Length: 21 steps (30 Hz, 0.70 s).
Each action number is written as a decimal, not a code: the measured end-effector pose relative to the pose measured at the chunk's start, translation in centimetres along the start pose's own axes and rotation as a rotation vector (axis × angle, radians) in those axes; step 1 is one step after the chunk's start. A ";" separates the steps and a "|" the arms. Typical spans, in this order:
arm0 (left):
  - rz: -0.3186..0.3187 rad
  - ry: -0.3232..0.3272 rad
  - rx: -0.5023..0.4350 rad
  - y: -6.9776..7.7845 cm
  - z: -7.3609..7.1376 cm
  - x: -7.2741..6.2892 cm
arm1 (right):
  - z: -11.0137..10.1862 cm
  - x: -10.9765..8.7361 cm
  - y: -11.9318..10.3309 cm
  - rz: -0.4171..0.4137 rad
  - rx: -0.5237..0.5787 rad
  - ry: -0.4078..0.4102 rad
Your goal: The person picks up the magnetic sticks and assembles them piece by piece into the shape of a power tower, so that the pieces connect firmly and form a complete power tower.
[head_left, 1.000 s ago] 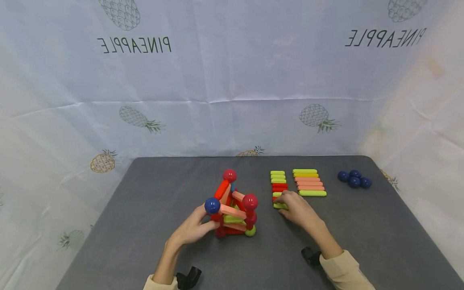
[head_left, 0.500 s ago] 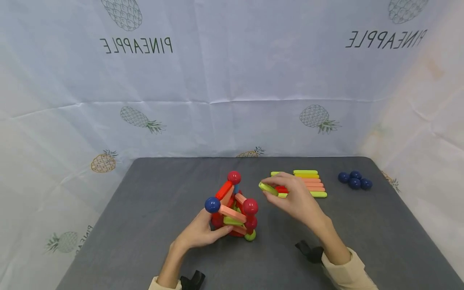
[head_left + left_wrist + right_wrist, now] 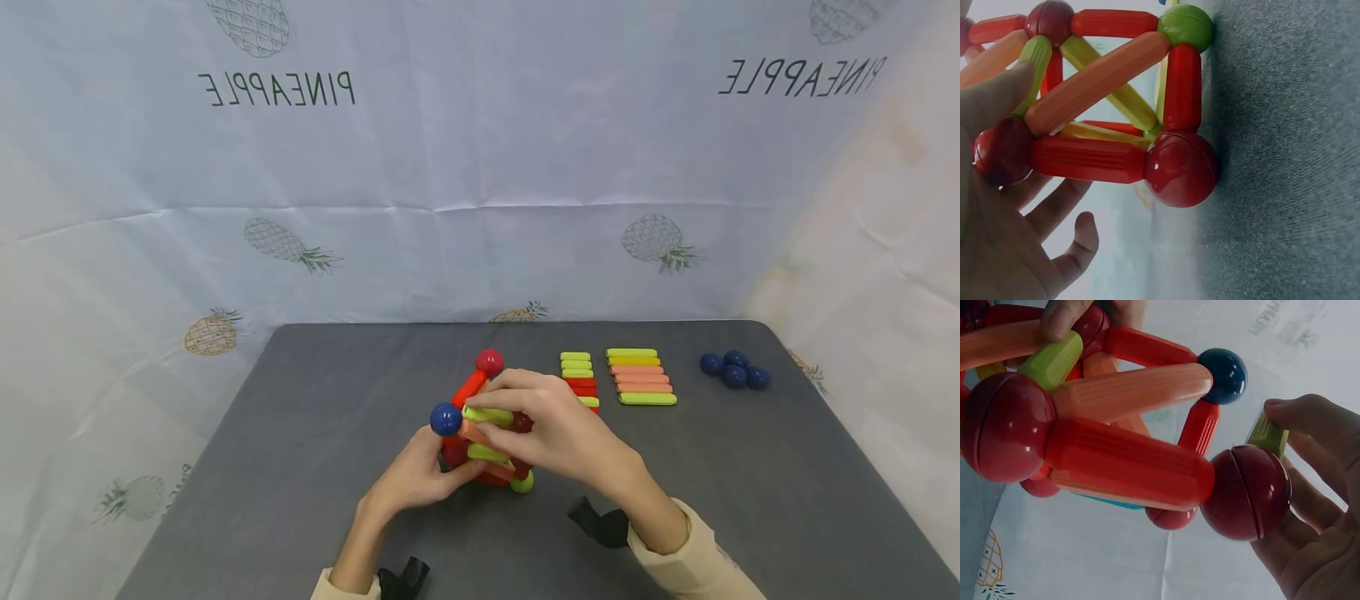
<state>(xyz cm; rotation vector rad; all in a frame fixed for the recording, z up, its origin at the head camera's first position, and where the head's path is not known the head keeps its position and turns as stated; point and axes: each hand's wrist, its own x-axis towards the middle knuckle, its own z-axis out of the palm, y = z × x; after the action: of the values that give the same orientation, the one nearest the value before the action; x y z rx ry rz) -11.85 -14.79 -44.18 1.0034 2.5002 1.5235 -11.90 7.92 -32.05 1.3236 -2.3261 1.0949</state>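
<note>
A frame of magnetic rods and balls (image 3: 470, 386) stands on the grey table, with a blue ball (image 3: 446, 419) and red balls at its upper corners. My left hand (image 3: 420, 477) grips its near left side; in the left wrist view the thumb lies on a lime rod (image 3: 1036, 62) in the frame, other fingers behind. Between thumb and fingertips my right hand (image 3: 558, 425) pinches another lime rod (image 3: 487, 415) above the frame. In the right wrist view that rod's lower end meets an upper red ball (image 3: 1247, 492). My right hand hides part of the frame in the head view.
Right of the frame lies a column of short lime and red rods (image 3: 577, 374). Beside it are longer lime, yellow and salmon rods (image 3: 637, 378). Several dark blue balls (image 3: 733, 377) cluster at the table's far right. A pineapple-print cloth (image 3: 480, 167) hangs behind the table (image 3: 337, 400).
My right hand picked up a short lime rod from the near end of the column and carried it left to the frame's top. My left hand stays on the frame, its thumb shifted slightly right.
</note>
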 end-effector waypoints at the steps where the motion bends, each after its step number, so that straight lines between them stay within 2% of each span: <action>1: -0.013 0.004 0.009 0.0 -0.1 0.0 | 0.1 0.1 0.0 0.007 -0.007 -0.011; 7: -0.046 0.014 0.023 0.1 -0.2 0.0 | 0.5 0.3 0.3 0.028 -0.106 -0.081; 13: -0.030 0.084 0.052 0.5 -0.6 -0.2 | 0.3 0.1 0.3 0.074 -0.137 -0.134; 15: -0.043 0.100 0.071 0.6 -0.8 -0.3 | 0.0 -0.3 0.5 0.090 -0.110 -0.092; 18: -0.075 0.114 0.099 0.8 -1.0 -0.5 | -1.0 -1.2 1.7 0.120 -0.108 0.036; 21: -0.115 0.123 0.128 0.8 -1.2 -0.7 | -2.0 -2.5 4.2 0.226 -0.173 0.115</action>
<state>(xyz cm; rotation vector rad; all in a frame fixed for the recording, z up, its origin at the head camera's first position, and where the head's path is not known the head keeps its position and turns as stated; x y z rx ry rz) -11.32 -15.89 -43.07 0.7863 2.7182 1.4509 -14.22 12.16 -34.08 0.9306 -2.4635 0.9755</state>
